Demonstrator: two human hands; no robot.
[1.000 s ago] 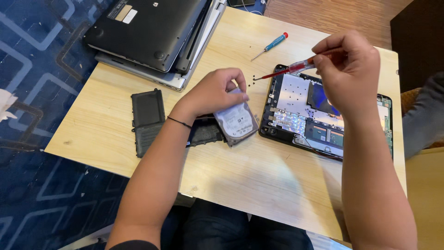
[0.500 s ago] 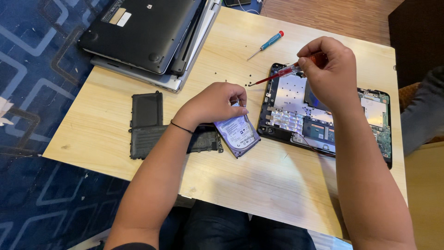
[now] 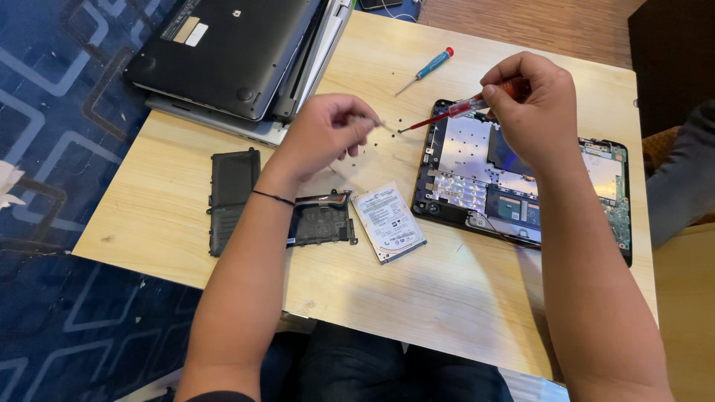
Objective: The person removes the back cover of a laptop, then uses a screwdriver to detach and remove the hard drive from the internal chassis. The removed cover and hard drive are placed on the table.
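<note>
Red-handled screwdriver (image 3: 465,106) was held in the right hand (image 3: 532,104), above the far left corner of the opened laptop base (image 3: 521,182), right of table centre. Shaft pointed left and slightly down; tip close to the left hand's fingertips (image 3: 375,119).

Left to right across the wooden table (image 3: 417,298):
- Far left: stack of closed laptops (image 3: 231,52), dark one on top, bearing a pale rectangular label near its far left corner. Label text not legible.
- Near left: flat black battery pack (image 3: 232,197), lying flat, partly crossed by the left forearm.
- Just right of it: second black component (image 3: 322,219), its left part under the forearm.
- Centre: silver hard drive (image 3: 388,222), lying flat and slightly turned, white rectangular label with dark print covering its top face. It touched neither hand.
- Far centre: blue-handled screwdriver (image 3: 426,71), lying loose, well apart from both hands.
- Several small dark screws (image 3: 393,121) lay scattered on the table between the hands.
- Right: opened laptop base, silver plate and circuit boards exposed.

Grip, left hand (image 3: 324,134): raised above table, thumb and fingertips pressed together as in a pinch; anything between them too small to tell.

Grip, right hand: fingers curled closed around the red handle, thumb and forefinger pinching it.
</note>
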